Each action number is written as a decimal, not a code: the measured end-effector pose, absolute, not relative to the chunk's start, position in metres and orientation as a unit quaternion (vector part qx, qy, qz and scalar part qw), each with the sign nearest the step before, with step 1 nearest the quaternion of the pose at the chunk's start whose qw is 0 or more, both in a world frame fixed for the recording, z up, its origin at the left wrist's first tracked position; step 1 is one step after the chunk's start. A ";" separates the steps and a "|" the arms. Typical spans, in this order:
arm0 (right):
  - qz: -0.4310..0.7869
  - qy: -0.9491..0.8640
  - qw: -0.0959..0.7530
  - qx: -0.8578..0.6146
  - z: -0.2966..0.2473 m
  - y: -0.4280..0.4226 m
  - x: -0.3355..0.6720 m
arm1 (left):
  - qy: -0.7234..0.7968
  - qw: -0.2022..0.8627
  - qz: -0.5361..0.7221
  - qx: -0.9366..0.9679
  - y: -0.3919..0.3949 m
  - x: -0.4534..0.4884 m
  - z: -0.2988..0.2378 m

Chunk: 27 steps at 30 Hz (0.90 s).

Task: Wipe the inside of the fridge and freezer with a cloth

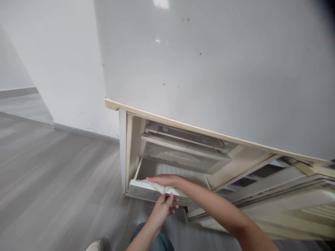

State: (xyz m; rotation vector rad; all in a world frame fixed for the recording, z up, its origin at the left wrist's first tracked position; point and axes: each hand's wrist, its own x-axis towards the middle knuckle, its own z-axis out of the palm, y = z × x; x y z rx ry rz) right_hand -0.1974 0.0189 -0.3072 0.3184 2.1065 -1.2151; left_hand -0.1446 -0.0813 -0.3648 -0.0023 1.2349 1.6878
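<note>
Crumpled white cloth (158,187) lies folded over the front rim of a pale plastic freezer tray (138,188), and both hands are on it there. The right hand (164,180), reaching across from the right, lies open and flat, palm down on the cloth's upper edge, so its weight appears to keep the fabric against the rim. The left hand (162,208), just below, is closed narrowly, thumb and fingers pinching the cloth's lower fold from underneath, which seems to hold it gathered. Directly above the grip sits a clear plastic drawer (183,157) under a ribbed vent grille (180,134), inside the open bottom compartment of a white refrigerator (209,62). A cream door liner (274,198) swings out to the right; grey wood-look flooring (52,167) spreads left, beside a white wall (57,69).
</note>
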 end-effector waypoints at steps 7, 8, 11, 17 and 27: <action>-0.326 0.912 0.235 0.083 -0.291 0.064 -0.126 | 0.503 0.501 0.704 -0.003 -0.083 -0.147 -0.366; -0.300 0.925 0.214 0.092 -0.290 0.068 -0.115 | 0.501 0.504 0.704 -0.002 -0.083 -0.147 -0.367; -0.239 0.946 0.164 0.145 -0.290 0.081 -0.081 | 0.495 0.512 0.703 0.000 -0.084 -0.148 -0.367; -0.161 0.962 0.057 0.212 -0.300 0.102 -0.028 | 0.502 0.509 0.699 -0.014 -0.084 -0.147 -0.363; -0.025 0.884 -0.405 0.234 -0.382 0.037 -0.046 | 0.512 0.503 0.696 -0.015 -0.083 -0.147 -0.366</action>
